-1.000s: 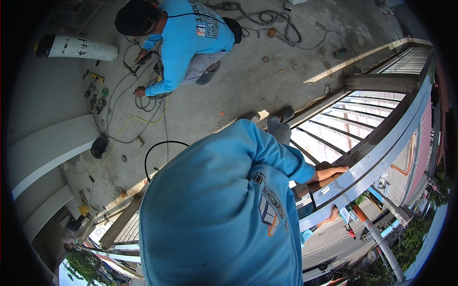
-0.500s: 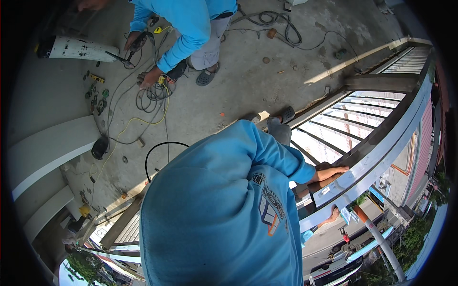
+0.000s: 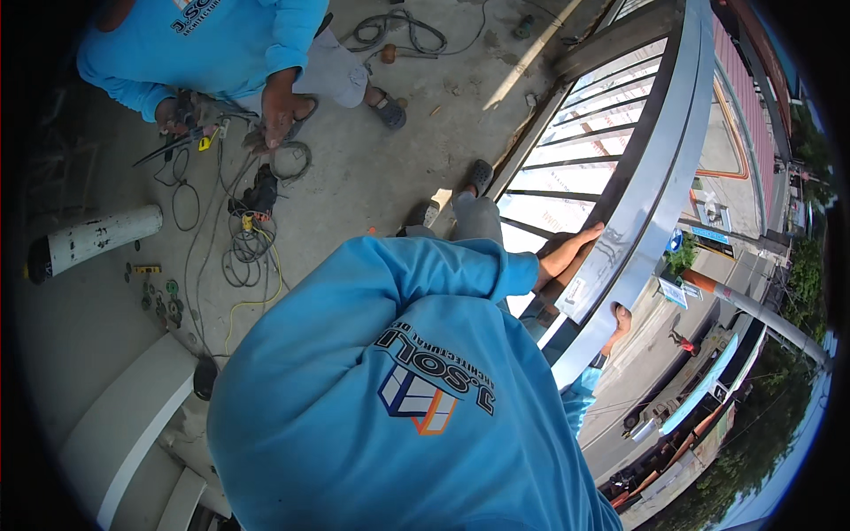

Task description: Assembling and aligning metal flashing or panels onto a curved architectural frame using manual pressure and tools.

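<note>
My left hand [image 3: 560, 254] lies along the inner edge of a long shiny metal rail cover [image 3: 611, 257]. Its fingers are stretched out, with their tips on the metal. From the outer side, my right hand [image 3: 623, 322] curls over the edge of the same piece, its palm hidden. Both hands are near the close end of the cover, which runs along the top of a railing [image 3: 580, 142] with dark bars. A small pale sticker [image 3: 575, 290] is on the metal between my hands.
A co-worker in a blue shirt [image 3: 212, 53] crouches at upper left, holding a dark tool [image 3: 181, 131]. Coiled cables [image 3: 248, 265], a power tool [image 3: 261, 190], discs [image 3: 168, 305] and a white cylinder [image 3: 106, 243] lie on the concrete. Beyond the railing, a street [image 3: 637, 380] lies far below.
My view has swung, so the railing appears farther left. My hands stay on the rail cover. The co-worker's hand has come away from the power tool on the floor.
</note>
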A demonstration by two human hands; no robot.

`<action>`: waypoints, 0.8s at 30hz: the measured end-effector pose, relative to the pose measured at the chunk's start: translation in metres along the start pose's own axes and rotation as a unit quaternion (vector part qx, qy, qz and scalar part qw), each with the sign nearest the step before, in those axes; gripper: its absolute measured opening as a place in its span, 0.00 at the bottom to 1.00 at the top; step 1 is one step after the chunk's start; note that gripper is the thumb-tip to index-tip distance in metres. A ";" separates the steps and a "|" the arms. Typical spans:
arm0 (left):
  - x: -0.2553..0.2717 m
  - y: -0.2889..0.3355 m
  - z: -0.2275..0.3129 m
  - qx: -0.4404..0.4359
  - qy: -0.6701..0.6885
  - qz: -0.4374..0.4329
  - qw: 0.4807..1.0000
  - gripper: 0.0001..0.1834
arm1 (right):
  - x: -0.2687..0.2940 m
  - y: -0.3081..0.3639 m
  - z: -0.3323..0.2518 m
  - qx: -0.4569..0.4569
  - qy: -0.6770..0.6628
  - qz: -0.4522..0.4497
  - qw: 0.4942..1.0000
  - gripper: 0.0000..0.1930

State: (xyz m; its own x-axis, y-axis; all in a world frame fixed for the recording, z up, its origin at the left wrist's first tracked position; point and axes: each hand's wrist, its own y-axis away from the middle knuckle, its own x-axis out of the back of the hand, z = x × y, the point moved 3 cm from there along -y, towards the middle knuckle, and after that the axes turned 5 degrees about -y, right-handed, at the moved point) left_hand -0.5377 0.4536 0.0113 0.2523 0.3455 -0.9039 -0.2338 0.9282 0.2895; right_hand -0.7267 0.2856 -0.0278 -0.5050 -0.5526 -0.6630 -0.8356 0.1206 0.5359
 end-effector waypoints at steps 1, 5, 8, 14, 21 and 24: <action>-0.003 -0.003 0.002 0.016 0.002 -0.035 0.999 0.40 | -0.011 0.003 0.002 0.079 0.023 0.057 0.995 0.30; -0.010 0.001 0.009 0.013 -0.083 0.047 0.995 0.38 | -0.078 0.008 0.005 0.152 -0.008 0.023 0.988 0.32; -0.004 -0.012 -0.004 0.003 -0.060 0.031 0.998 0.38 | -0.056 0.013 0.007 0.160 -0.007 0.075 0.984 0.32; -0.013 -0.002 -0.001 0.019 -0.039 0.061 0.997 0.36 | -0.045 0.016 0.009 0.137 0.012 0.105 0.985 0.33; -0.001 -0.010 -0.006 0.020 -0.014 0.059 0.998 0.35 | -0.085 0.014 0.011 0.161 -0.039 0.172 0.971 0.27; 0.005 -0.018 -0.013 0.059 0.042 0.025 0.997 0.37 | -0.088 0.012 0.012 0.171 -0.069 0.160 0.970 0.29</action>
State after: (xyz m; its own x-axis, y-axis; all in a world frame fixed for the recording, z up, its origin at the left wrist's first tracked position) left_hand -0.5438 0.4365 -0.0027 0.1623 0.3844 -0.9088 -0.1305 0.9213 0.3664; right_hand -0.6949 0.3452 0.0310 -0.7553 -0.3280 -0.5674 -0.6414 0.5481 0.5368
